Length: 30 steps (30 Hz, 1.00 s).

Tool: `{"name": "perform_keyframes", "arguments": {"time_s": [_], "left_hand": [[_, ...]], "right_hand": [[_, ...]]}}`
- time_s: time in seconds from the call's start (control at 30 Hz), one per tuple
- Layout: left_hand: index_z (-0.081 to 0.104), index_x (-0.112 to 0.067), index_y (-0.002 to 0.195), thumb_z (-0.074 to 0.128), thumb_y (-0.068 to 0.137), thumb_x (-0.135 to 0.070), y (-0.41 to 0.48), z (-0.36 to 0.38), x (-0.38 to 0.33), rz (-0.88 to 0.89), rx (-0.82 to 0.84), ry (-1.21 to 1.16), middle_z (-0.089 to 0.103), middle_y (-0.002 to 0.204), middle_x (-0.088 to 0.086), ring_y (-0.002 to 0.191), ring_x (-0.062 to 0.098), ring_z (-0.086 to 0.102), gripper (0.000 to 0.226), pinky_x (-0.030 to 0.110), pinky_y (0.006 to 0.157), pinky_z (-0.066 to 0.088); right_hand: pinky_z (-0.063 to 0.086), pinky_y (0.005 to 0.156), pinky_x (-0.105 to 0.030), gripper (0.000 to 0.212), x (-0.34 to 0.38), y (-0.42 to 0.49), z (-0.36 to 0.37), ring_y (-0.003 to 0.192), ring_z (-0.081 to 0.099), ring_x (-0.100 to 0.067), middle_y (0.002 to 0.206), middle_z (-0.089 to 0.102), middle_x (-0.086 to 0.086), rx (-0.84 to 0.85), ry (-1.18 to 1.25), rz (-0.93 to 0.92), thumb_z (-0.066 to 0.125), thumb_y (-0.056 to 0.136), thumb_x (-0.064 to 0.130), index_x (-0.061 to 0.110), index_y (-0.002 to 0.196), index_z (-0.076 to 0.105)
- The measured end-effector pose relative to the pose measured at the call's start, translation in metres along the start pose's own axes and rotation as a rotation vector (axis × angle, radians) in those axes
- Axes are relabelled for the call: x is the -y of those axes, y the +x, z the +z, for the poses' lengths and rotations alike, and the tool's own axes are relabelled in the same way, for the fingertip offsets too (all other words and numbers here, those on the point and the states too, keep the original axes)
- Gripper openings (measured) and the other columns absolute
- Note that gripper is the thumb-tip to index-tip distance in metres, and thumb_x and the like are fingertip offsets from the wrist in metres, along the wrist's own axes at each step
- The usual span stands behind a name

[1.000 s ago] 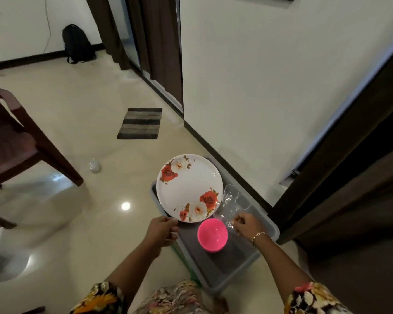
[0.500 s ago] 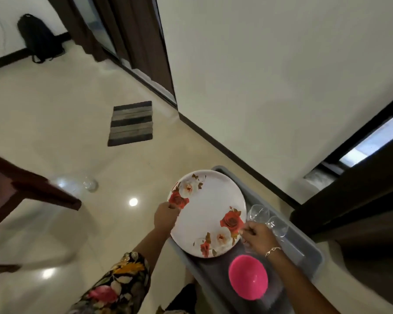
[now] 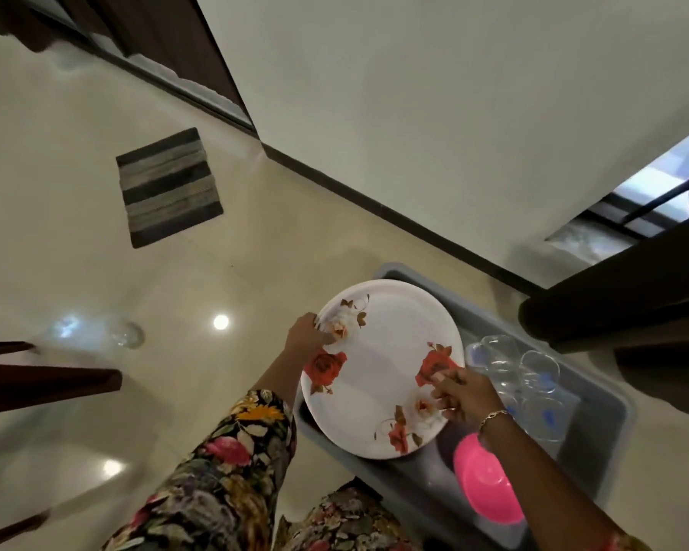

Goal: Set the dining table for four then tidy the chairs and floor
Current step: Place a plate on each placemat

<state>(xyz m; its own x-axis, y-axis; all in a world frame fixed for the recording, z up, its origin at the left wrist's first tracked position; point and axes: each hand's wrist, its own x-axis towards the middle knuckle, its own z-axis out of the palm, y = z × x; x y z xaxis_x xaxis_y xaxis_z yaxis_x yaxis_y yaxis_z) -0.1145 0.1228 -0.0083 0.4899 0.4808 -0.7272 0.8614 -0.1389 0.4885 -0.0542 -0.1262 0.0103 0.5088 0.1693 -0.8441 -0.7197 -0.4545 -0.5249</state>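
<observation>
Two grips, left hand (image 3: 307, 332) and right hand (image 3: 468, 396), pinch the plate (image 3: 382, 363) half-hiding the tub (image 3: 482, 316).

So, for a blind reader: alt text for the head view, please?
A left hand and right hand hold a white rose-patterned plate by its rim over a grey tub. The tub holds clear glasses and a pink bowl; a striped mat lies on the glossy floor beyond.

A home: polished tile floor (image 3: 255, 252), striped doormat (image 3: 168, 187), dark curtains (image 3: 168, 29), wooden chair (image 3: 48, 381).
</observation>
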Motion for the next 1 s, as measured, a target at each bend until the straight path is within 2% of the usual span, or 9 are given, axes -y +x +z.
{"name": "perform_keyframes", "arguments": {"time_s": [0.1,0.17,0.23,0.37,0.5,0.67,0.83,0.93,1.0], "left_hand": [[0.054,-0.003,0.088,0.063,0.084,-0.006,0.005,0.002,0.004,0.014,0.01,-0.037,0.051,0.079,0.005,0.083,0.024,0.052,0.01,0.022,0.068,0.044],[0.051,-0.006,0.071,0.059,0.087,-0.003,0.006,0.001,0.003,0.01,0.03,-0.076,0.048,0.069,0.002,0.076,0.022,0.051,0.018,0.016,0.056,0.042],[0.048,-0.012,0.064,0.066,0.079,-0.017,0.01,-0.002,0.002,0.002,0.044,-0.067,0.05,0.067,0.003,0.077,0.025,0.052,0.024,0.024,0.059,0.043],[0.051,-0.01,0.074,0.056,0.088,-0.02,0.008,0.002,0.005,0.01,0.034,-0.117,0.052,0.071,0.002,0.076,0.024,0.054,0.017,0.02,0.055,0.043],[0.056,0.001,0.104,0.052,0.092,-0.026,0.007,0.012,0.018,0.067,-0.109,-0.054,0.058,0.092,0.012,0.087,0.026,0.055,0.03,0.034,0.077,0.047],[0.062,0.001,0.099,0.061,0.088,-0.034,0.002,0.014,0.013,0.132,-0.185,-0.022,0.065,0.089,0.014,0.084,0.03,0.062,0.036,0.037,0.076,0.051],[0.065,-0.002,0.08,0.068,0.082,-0.032,-0.007,0.011,0.007,0.132,-0.148,-0.132,0.065,0.078,0.016,0.076,0.03,0.063,0.03,0.036,0.07,0.051],[0.065,-0.006,0.074,0.071,0.071,-0.036,-0.017,0.003,0.016,0.098,-0.123,-0.28,0.066,0.076,0.016,0.076,0.031,0.064,0.03,0.036,0.07,0.052],[0.065,-0.01,0.074,0.07,0.067,-0.036,-0.025,-0.006,0.024,0.091,-0.121,-0.345,0.068,0.08,0.017,0.079,0.032,0.067,0.027,0.042,0.076,0.054]], "right_hand": [[0.04,0.038,-0.015,0.014,-0.003,0.001,0.001,0.033,0.048,-0.005,0.061,0.056,-0.01,-0.023,0.042,0.031,0.054,0.091,0.005,0.009,0.078,0.056],[0.042,0.041,-0.017,0.012,-0.007,0.001,0.001,0.038,0.05,-0.008,0.063,0.058,-0.008,-0.038,0.053,0.042,0.055,0.091,0.008,0.01,0.079,0.057],[0.044,0.047,-0.02,0.011,-0.01,0.001,0.001,0.046,0.053,-0.011,0.066,0.06,-0.007,-0.055,0.04,0.047,0.055,0.091,0.01,0.012,0.08,0.057],[0.045,0.056,-0.026,0.014,-0.016,0.004,0.003,0.061,0.053,-0.017,0.072,0.058,-0.008,-0.113,0.049,0.051,0.054,0.091,0.005,0.012,0.078,0.057],[0.047,0.065,-0.028,0.013,-0.023,0.01,0.007,0.075,0.053,-0.02,0.082,0.057,-0.01,-0.165,0.039,0.059,0.055,0.088,0.002,0.012,0.081,0.057],[0.044,0.092,-0.04,0.018,-0.031,0.017,0.007,0.099,0.052,-0.028,0.105,0.057,-0.015,-0.197,-0.054,0.086,0.057,0.086,0.005,0.006,0.104,0.059],[0.049,0.088,-0.038,0.042,-0.042,0.018,0.008,0.109,0.055,-0.034,0.119,0.059,-0.015,-0.2,-0.176,0.139,0.062,0.082,0.009,0.0,0.122,0.052],[0.045,0.053,-0.022,0.039,-0.048,0.014,0.007,0.1,0.058,-0.03,0.115,0.06,-0.017,-0.214,-0.168,0.136,0.062,0.084,0.009,-0.001,0.12,0.05],[0.046,0.052,-0.022,0.032,-0.05,0.013,0.007,0.093,0.06,-0.03,0.107,0.062,-0.019,-0.227,-0.143,0.111,0.06,0.085,0.005,-0.002,0.115,0.054]]}}
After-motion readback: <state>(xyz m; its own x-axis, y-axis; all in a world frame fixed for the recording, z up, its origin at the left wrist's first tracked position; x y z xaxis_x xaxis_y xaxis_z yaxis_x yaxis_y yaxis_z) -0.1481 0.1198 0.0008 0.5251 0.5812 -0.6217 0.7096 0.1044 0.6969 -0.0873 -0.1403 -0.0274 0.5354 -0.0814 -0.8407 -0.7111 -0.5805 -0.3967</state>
